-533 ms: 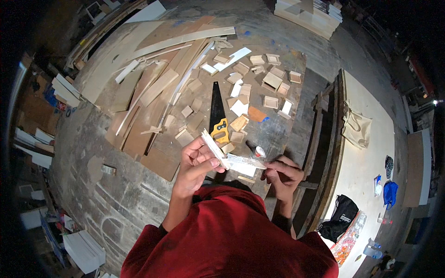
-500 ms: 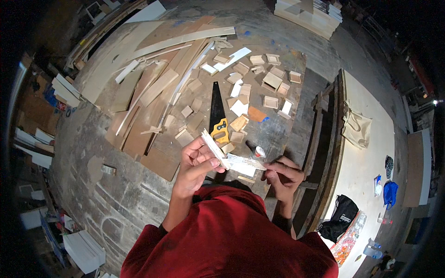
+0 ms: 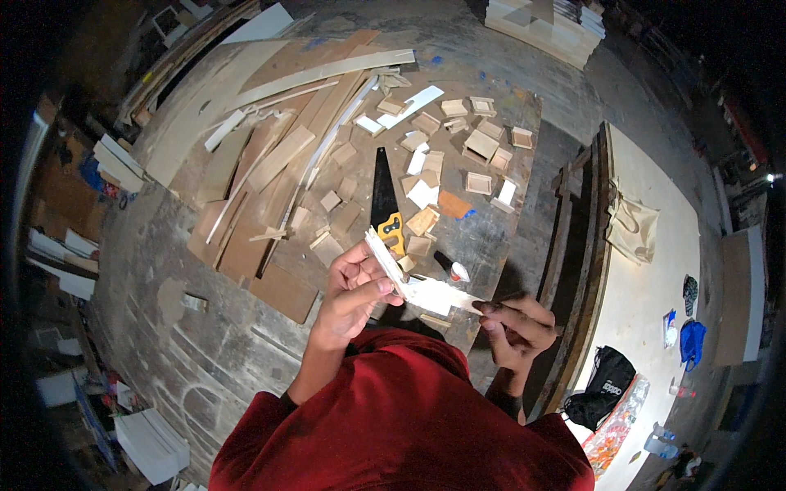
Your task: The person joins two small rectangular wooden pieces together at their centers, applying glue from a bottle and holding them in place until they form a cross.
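Observation:
My left hand is closed on a narrow pale wooden piece, held upright at a slant with a rough edge. My right hand pinches the right end of a thin pale, jagged strip, whose left end meets or overlaps that piece. A bright white patch lies around the strip; I cannot tell where one ends. Just beyond, a handsaw with a yellow handle and black blade lies on the board, beside a small dark-and-white container and small wooden blocks.
Several small wooden boxes and offcuts cover the board. Long planks lie at left. A pale-topped bench on the right bears a cream bag, a black bag and smaller items. Stacked sheets stand at the back.
Both hands and the held pieces have shifted right, the right hand more, and slightly downward. The bright patch around the strip looks whiter now.

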`<state>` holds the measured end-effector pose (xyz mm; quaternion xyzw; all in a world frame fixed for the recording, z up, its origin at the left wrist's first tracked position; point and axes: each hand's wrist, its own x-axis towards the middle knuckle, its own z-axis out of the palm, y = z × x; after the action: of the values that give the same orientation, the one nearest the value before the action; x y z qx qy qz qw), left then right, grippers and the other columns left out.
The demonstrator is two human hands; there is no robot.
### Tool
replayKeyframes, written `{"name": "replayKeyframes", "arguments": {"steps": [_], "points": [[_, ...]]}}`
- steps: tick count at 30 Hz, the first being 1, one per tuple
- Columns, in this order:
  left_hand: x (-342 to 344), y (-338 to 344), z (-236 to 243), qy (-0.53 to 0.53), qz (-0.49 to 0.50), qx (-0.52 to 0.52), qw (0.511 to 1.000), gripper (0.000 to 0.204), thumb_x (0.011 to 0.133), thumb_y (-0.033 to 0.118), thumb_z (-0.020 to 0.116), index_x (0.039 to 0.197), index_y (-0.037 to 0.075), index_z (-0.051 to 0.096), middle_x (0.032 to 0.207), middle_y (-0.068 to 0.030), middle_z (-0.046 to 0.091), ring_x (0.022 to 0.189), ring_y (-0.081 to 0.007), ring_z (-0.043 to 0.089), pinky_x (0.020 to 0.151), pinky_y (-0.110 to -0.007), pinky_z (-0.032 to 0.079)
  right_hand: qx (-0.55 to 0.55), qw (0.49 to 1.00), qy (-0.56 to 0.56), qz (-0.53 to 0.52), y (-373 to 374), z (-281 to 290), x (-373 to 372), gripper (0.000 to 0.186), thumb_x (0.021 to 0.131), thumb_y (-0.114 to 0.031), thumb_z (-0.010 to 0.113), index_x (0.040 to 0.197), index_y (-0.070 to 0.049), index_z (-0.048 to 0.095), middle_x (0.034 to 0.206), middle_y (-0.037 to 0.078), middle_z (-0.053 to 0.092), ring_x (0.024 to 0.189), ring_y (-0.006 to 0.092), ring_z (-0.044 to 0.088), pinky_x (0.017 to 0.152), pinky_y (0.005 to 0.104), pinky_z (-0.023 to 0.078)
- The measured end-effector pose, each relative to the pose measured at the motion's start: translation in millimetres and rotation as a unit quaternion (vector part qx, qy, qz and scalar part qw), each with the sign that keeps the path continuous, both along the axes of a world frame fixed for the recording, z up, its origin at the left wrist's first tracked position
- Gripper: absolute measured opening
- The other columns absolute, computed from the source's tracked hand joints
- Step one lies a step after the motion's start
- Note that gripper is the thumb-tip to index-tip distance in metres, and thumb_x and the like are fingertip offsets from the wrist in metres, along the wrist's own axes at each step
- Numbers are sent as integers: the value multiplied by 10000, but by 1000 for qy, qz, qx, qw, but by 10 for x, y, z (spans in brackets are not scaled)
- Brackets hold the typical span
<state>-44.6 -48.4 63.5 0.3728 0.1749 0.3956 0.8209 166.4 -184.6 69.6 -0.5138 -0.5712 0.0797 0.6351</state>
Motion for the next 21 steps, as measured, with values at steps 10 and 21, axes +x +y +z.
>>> {"name": "replayKeyframes", "arguments": {"steps": [10, 21], "points": [[6, 64, 36, -6, 6, -15, 1000, 439, 802, 4, 627, 1218, -42, 494, 1002, -107, 657, 845, -151, 668, 690, -259, 593, -11, 994, -106, -7, 10, 105, 32, 120, 645, -3, 728, 760, -35, 731, 710, 88, 679, 635, 192, 666, 594, 277, 511], [-46, 72, 35, -22, -2, -7, 1000, 421, 805, -19, 619, 1206, -43, 493, 998, -117, 653, 850, -157, 665, 687, -263, 594, -70, 997, -26, 15, 94, 136, -88, 120, 684, -12, 737, 802, 9, 728, 733, 108, 684, 686, 182, 665, 645, 273, 511]]}}
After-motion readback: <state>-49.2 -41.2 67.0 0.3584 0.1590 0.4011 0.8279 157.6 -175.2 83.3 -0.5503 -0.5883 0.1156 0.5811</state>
